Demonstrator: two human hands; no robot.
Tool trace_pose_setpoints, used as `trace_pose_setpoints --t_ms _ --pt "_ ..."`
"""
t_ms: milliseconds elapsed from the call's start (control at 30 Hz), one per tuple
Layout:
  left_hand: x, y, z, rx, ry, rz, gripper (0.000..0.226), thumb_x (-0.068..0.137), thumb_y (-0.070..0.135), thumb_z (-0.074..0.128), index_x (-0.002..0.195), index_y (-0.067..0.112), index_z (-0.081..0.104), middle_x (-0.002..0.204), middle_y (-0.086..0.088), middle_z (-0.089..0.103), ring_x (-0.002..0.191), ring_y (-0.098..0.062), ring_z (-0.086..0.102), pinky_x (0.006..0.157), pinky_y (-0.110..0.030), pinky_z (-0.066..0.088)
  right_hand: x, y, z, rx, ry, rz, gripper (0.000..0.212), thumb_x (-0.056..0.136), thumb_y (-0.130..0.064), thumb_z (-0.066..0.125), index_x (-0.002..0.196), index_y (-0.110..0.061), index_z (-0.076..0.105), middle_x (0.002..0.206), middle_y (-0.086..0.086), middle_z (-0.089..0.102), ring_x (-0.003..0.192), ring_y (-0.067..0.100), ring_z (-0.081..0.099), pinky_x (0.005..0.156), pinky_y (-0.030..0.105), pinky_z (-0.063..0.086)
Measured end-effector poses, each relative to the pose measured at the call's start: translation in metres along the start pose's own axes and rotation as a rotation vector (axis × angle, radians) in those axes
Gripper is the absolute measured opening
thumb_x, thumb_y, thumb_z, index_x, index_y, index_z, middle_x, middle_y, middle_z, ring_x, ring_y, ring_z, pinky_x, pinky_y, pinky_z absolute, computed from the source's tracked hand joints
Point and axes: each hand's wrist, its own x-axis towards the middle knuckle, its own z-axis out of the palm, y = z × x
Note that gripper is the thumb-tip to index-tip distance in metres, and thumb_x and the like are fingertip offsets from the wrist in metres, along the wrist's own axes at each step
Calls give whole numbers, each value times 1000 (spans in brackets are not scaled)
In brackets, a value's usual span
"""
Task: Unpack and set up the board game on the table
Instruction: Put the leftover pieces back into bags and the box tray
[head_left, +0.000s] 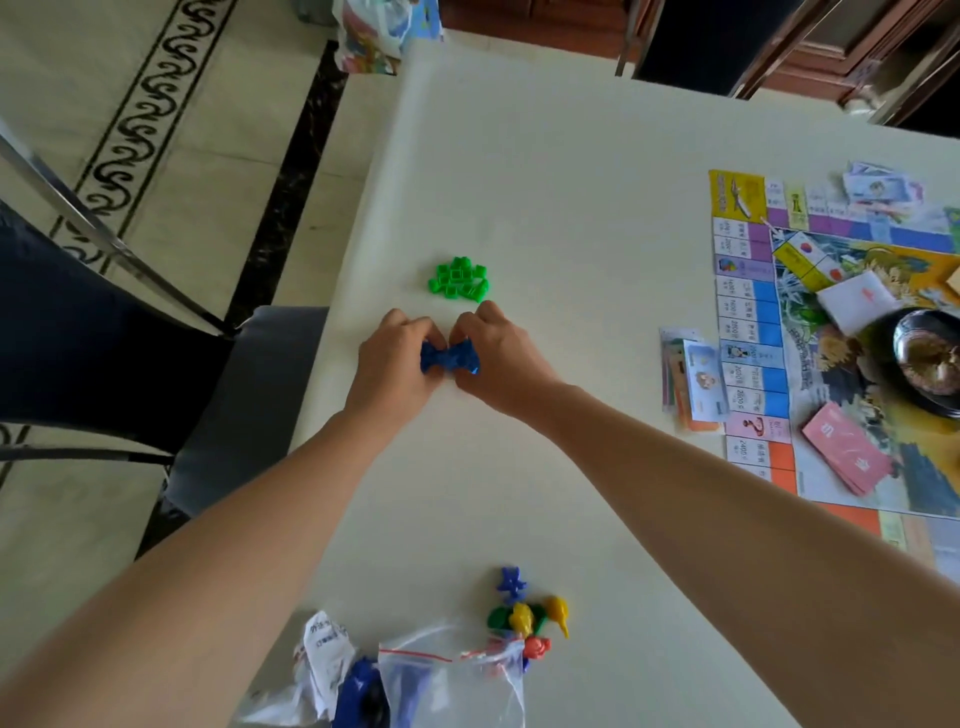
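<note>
The setup looks well past halfway. The game board (753, 322) already lies unfolded at the right side of the table (545, 182), a flat printed sheet with glossy coloured squares around a cartoon centre. On it sit a pink card deck (847, 449), a white card deck (857, 301) and a dark, shiny round bowl (930, 364), whose contents are too blurred to tell. Thin paper banknotes (691, 379) are stacked just beside the board's near edge. The small parts appear to be what is left. A tidy cluster of green pieces (460, 280), hollow box-like plastic shapes, lies just beyond the hands. The blue pieces (449, 358), hard moulded plastic with a slight sheen, rest on the table between the hands, well apart from the board. The left grip (395, 358) and the right grip (493, 358) are both curled inward from either side, fingertips closed on the blue pieces, seemingly bunching them into a pile. Near the table's front edge lies a clear crinkled zip bag (452, 680) with a red seal line, still holding something blue. A crumpled printed slip (322, 649) is next to it. Touching the bag's mouth are small rounded player tokens (530, 613) in yellow, green, red and blue. These probably still need sorting and placing on the board.
</note>
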Motion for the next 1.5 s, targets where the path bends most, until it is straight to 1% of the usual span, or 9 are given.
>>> trace_pose_setpoints --t_ms 233,400,567,700,833,967,1167,1300,1500 --pt "3 -2 3 -153 -2 -54 20 76 5 70 91 16 67 92 1 58 71 -12 53 71 -23 43 -2 8 -3 258 125 213 30 75 -9 69 103 -10 62 104 9 51 83 26 55 71 33 47" --pt "6 2 2 -888 41 -427 20 81 -3 63 86 17 64 78 -4 60 53 -12 53 56 -24 47 -6 12 -17 868 177 495 13 86 -6 57 99 -7 59 81 5 52 52 17 50 52 25 45" --pt "6 14 -6 -1470 52 -694 24 89 -5 40 79 11 55 76 -4 53 65 -13 48 53 -17 44 -10 12 -25 1429 149 636 21 85 0 33 84 -6 52 75 8 46 58 16 37 48 21 34" --pt "6 18 -7 -1691 35 -757 28 80 -5 25 72 9 48 77 -8 52 65 -18 48 46 -19 44 -11 14 -27 1559 145 617 28 79 0 24 77 -8 50 74 11 53 60 19 42 47 22 37" --pt "8 23 -10 -1733 -71 -702 9 66 15 34 65 12 43 71 -8 49 53 -19 41 43 -20 28 -12 17 -29 1531 97 575 25 83 -12 29 71 -10 50 73 10 55 58 19 43 47 22 37" --pt "14 22 -4 -1593 -95 -713 37 92 37 44 62 21 30 56 3 38 45 -12 31 35 -19 17 -17 20 -25 1185 95 568 41 98 -34 46 61 -16 43 62 4 49 48 15 40 44 21 33" --pt "11 22 2 -1066 5 -629 41 93 26 55 63 21 28 51 1 29 42 -13 22 41 -21 16 -30 19 -11 243 25 295 56 95 -45 50 50 -16 33 50 -1 36 54 22 37 48 30 22" --pt "5 1 3 -190 32 -167 52 96 36 54 57 14 27 51 -3 32 53 -24 31 55 -34 24 -33 10 -9 -261 -105 164 54 95 -59 38 61 -17 39 69 5 52 72 29 51 56 30 28" --pt "5 16 4 314 -127 -21 51 98 51 42 67 10 46 79 -16 61 77 -35 53 61 -33 33 -35 1 -7 -498 -187 19 48 102 -46 30 100 -12 63 102 11 65 96 30 61 67 31 32"
